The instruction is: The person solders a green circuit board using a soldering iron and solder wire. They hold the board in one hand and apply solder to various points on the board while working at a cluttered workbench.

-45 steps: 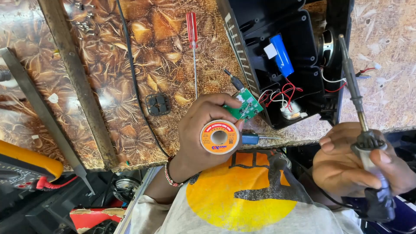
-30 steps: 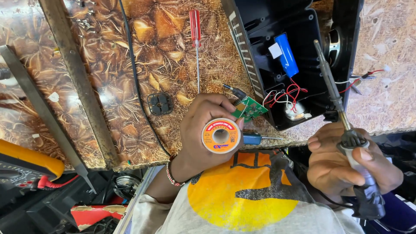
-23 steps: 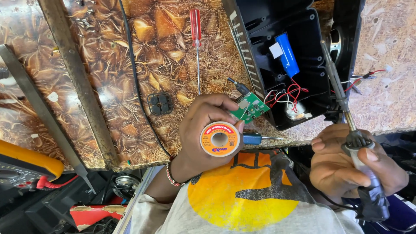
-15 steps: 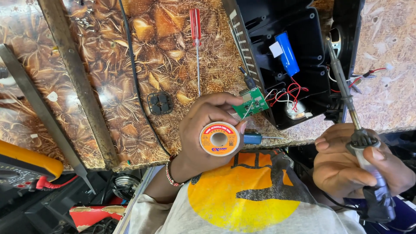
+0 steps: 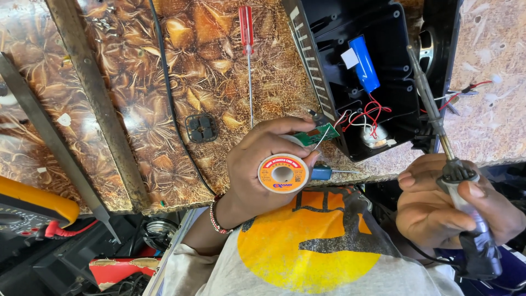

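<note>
Solder spool [image 5: 283, 173] sits clamped in the left hand [image 5: 263, 164], whose grip also pinches a small green circuit board [image 5: 314, 133] (wired to the black casing [image 5: 372, 77]) above the desk [image 5: 181, 93]. Right hand [image 5: 438, 203] is closed round a soldering iron [image 5: 438, 129].

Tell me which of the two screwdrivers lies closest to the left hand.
The blue-handled screwdriver, right beside the left hand and its solder spool. The red-handled screwdriver lies farther up the bench.

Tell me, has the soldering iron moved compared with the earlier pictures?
Yes. The soldering iron in the right hand swung its tip left, then back right, judged against the blue battery.
</note>
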